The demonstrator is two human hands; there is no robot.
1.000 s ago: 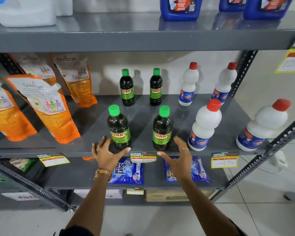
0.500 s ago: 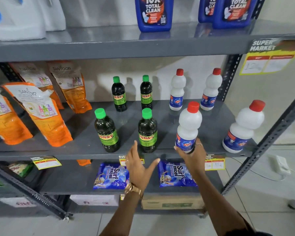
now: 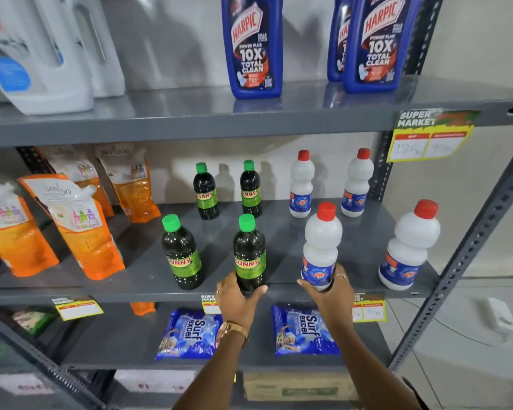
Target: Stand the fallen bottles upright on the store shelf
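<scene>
On the grey middle shelf [image 3: 279, 226] all bottles stand upright. My left hand [image 3: 234, 297] wraps the base of a dark green-capped bottle [image 3: 248, 250] at the front edge. My right hand [image 3: 329, 294] grips the base of a white red-capped bottle [image 3: 320, 247] beside it. Another dark bottle [image 3: 180, 253] stands to the left, and two more [image 3: 205, 192] [image 3: 251, 189] stand at the back. Two white bottles [image 3: 301, 184] [image 3: 356, 183] stand behind, and one [image 3: 409, 247] stands at the front right.
Orange refill pouches [image 3: 80, 229] lean at the shelf's left. Blue cleaner bottles [image 3: 252, 45] and white jugs [image 3: 39, 51] fill the top shelf. Blue detergent packets [image 3: 190, 335] lie on the shelf below. A perforated metal upright [image 3: 471, 247] slants down the right side.
My left hand has moved up from below the shelf edge and closed on the front dark bottle. My right hand stays on the white bottle. The camera has come closer and tilted upward.
</scene>
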